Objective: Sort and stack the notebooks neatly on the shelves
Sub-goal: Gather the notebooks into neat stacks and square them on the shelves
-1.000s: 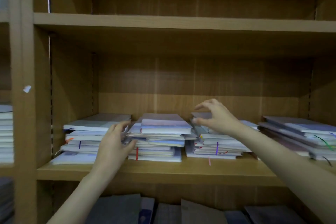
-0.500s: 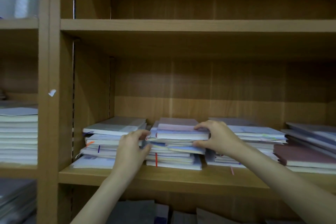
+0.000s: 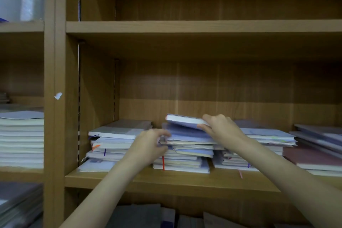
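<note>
Several piles of notebooks lie flat on the middle wooden shelf (image 3: pixel 166 181). My right hand (image 3: pixel 220 127) grips the right edge of the top notebook (image 3: pixel 183 120) of the middle pile (image 3: pixel 185 155) and holds it tilted up, its left end raised. My left hand (image 3: pixel 149 146) has its fingers curled against the left edge of the same pile, gripping the upper notebooks there. A left pile (image 3: pixel 111 144) and a right pile (image 3: pixel 262 146) flank the middle one.
Another slanted pile (image 3: pixel 318 150) sits at the far right of the shelf. A tall neat stack (image 3: pixel 20 139) fills the left compartment beyond the upright panel (image 3: pixel 59 98). The shelf above (image 3: pixel 203 26) shows nothing on it. Dark notebooks (image 3: pixel 140 214) lie on the shelf below.
My right hand came off the right pile onto the middle one and has lifted its top notebook. My left hand moved in to the middle pile's left edge. The view shifted left.
</note>
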Motion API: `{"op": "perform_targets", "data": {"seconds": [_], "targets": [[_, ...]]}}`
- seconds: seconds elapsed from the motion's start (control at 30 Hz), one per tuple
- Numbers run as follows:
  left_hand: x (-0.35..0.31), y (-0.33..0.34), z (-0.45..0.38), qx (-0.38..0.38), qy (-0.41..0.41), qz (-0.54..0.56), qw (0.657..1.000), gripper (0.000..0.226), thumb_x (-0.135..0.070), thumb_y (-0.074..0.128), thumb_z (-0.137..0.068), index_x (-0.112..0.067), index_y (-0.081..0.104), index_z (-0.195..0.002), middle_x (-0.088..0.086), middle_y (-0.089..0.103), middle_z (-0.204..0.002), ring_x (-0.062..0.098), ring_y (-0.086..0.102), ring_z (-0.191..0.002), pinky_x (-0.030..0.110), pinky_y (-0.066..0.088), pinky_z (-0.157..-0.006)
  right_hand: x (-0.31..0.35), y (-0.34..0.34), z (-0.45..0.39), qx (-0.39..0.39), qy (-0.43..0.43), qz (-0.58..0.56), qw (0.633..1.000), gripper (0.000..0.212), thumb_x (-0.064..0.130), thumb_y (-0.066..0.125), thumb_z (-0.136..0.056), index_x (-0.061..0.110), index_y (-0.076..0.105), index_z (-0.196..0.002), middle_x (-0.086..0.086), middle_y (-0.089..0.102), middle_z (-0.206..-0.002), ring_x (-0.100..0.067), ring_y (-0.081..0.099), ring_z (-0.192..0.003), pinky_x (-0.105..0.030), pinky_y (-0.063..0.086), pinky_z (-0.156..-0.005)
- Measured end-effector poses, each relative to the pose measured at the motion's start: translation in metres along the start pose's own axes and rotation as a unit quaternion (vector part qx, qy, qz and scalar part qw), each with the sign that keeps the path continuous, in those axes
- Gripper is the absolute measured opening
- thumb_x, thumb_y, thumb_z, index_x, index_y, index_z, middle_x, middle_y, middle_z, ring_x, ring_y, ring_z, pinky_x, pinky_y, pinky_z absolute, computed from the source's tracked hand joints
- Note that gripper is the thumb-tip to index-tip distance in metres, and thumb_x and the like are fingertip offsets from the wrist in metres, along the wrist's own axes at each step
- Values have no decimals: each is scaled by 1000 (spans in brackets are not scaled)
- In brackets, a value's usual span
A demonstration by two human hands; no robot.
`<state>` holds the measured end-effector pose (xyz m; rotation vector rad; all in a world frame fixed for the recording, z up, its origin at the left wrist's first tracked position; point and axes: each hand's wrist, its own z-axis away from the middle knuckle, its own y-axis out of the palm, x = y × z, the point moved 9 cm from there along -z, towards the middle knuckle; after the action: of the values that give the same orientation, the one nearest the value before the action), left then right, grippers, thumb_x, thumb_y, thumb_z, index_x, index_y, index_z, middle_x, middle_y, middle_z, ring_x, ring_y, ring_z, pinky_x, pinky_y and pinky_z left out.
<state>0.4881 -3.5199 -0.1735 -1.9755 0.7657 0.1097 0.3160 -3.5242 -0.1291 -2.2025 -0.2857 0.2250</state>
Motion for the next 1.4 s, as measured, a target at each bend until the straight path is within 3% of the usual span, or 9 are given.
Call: {"op": "perform_targets", "data": {"seconds": [0.23,0.37,0.53,0.63,0.8,1.03,1.13,1.3,1.4], "targets": [[-7,-1,-12,1,4,-82,997,38,-30,63,-88,-22,60,-125,1,65,-114,17,56,-111,23,41,-85,-20,-3,3,-17,36,-51,998,29,40,39,-99,14,42,-86,-10,56,-77,-35,58,-86,-34,33,-62],[5,-14,-17,-29,-85,115,989,35,-20,68,-85,-13,63,-118,3,63,-103,14,62,-85,23,50,-68,-23,2,5,-6,42,-72,997,28,38,40,-99,14,44,-84,-10,58,-79,-33,58,-86,-34,35,-64],[4,15,-15,12,-239,593,769,37,-6,60,-89,6,42,-119,25,59,-111,28,64,-95,32,59,-70,-26,7,11,-16,56,-108,992,29,36,41,-99,13,47,-83,-4,53,-74,-30,57,-82,-33,36,-64],[0,30,-21,8,-261,596,759,34,1,57,-89,5,39,-117,26,53,-118,34,62,-97,34,59,-64,-26,4,12,-21,52,-112,992,31,36,41,-99,10,51,-86,-8,57,-77,-31,58,-84,-34,36,-65],[10,4,-26,-50,-269,625,731,28,5,50,-88,8,46,-116,27,60,-92,29,65,-63,19,53,-44,-20,-1,10,-33,33,-50,998,33,37,39,-99,10,57,-105,-10,66,-94,-29,59,-91,-32,37,-66],[11,-5,6,30,-276,547,790,16,2,36,-96,8,50,-95,26,57,-98,34,56,-93,41,49,-79,-16,22,8,44,64,-116,990,34,33,44,-98,9,52,-122,-13,55,-119,-29,48,-115,-37,41,-91],[2,6,-1,73,-272,477,833,19,-3,37,-95,-3,50,-82,15,46,-84,25,45,-74,36,43,-85,-14,22,9,38,89,-133,986,36,32,43,-99,10,49,-126,-13,52,-123,-29,45,-119,-36,39,-95],[-7,16,-10,107,-268,386,876,29,-7,46,-95,2,44,-122,16,42,-115,29,47,-106,40,39,-99,-15,25,11,58,115,-172,977,37,33,44,-98,13,48,-129,-11,48,-130,-26,42,-123,-33,35,-98],[2,18,-9,122,-275,371,879,32,-6,49,-93,2,46,-124,19,42,-122,32,48,-112,43,40,-103,-12,30,10,76,113,-177,975,36,33,46,-97,13,48,-127,-9,47,-131,-23,44,-121,-30,35,-96]]}}
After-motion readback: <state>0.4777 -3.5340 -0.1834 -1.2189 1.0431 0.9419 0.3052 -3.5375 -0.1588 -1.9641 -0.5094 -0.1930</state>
